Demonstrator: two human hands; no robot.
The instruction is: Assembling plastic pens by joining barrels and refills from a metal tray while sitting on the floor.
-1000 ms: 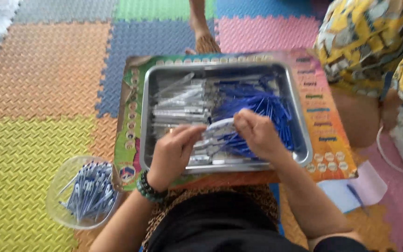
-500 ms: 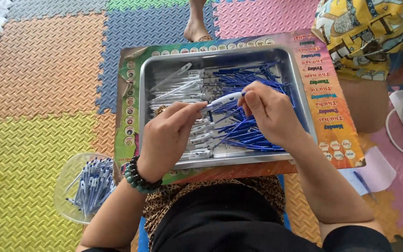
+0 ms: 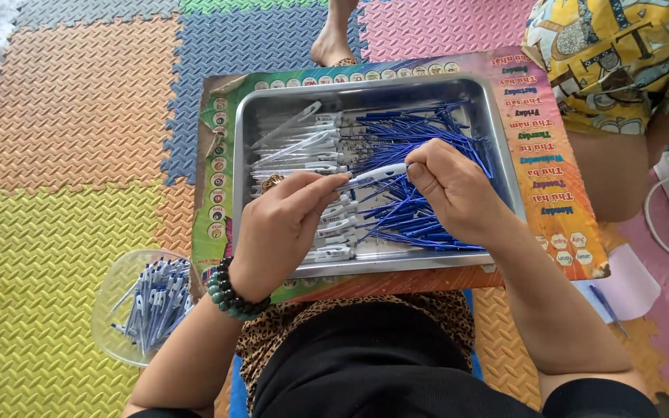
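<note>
Fingers of both hands pinch white pen barrel (image 3: pixel 375 175) over tray (image 3: pixel 505 155).

Soft, even daylight is filling the scene; the metal tray (image 3: pixel 245 155) is giving off mild glare, shadows are staying faint, focus is holding sharp.

My only view comes from the head camera, looking steeply down and forward from close above the lap onto the rectangular steel tray (image 3: pixel 248 193) and the coloured interlocking foam floor mats (image 3: pixel 71 116) beyond.
</note>
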